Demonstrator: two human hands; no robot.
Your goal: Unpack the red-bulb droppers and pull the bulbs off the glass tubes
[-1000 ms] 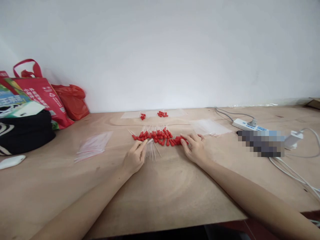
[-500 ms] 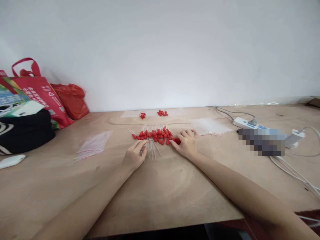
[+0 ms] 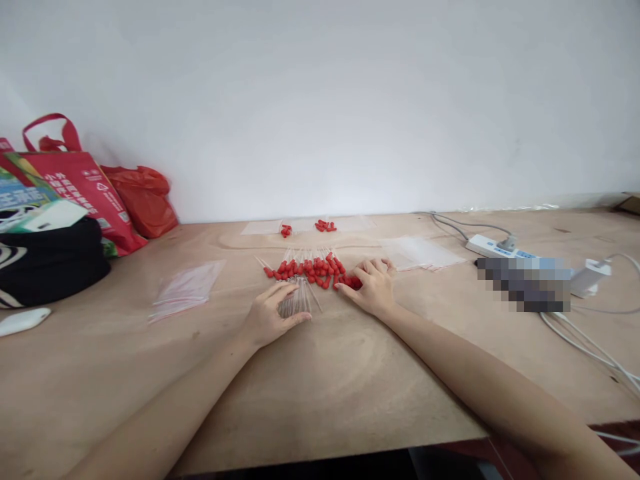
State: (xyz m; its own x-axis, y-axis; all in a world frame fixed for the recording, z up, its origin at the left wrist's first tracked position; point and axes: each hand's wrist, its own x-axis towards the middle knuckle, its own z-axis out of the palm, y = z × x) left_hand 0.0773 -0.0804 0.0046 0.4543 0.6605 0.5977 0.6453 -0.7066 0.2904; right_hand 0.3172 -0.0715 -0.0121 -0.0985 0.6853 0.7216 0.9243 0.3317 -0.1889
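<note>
A pile of droppers with red rubber bulbs [image 3: 320,268] and thin clear tubes lies in the middle of the wooden table. Some tubes [image 3: 300,297] point toward me, others toward the wall. My left hand [image 3: 273,313] is open at the near left of the pile, thumb and fingers spread around the near tubes without closing on them. At the right end, my right hand [image 3: 373,287] rests cupped against the red bulbs, its thumb apart from the fingers. Some bulbs are partly hidden under that hand.
Clear zip bags lie left [image 3: 187,290] and right [image 3: 423,252] of the pile. Two small dropper groups [image 3: 326,227] rest on bags near the wall. A power strip [image 3: 493,248] with cables stands right. Shopping bags [image 3: 95,193], a black bag [image 3: 55,263] and a white object [image 3: 25,322] occupy the left.
My left hand has opened, its thumb swinging out to the right below the clear tubes. The right thumb has shifted slightly left along the bulbs.
</note>
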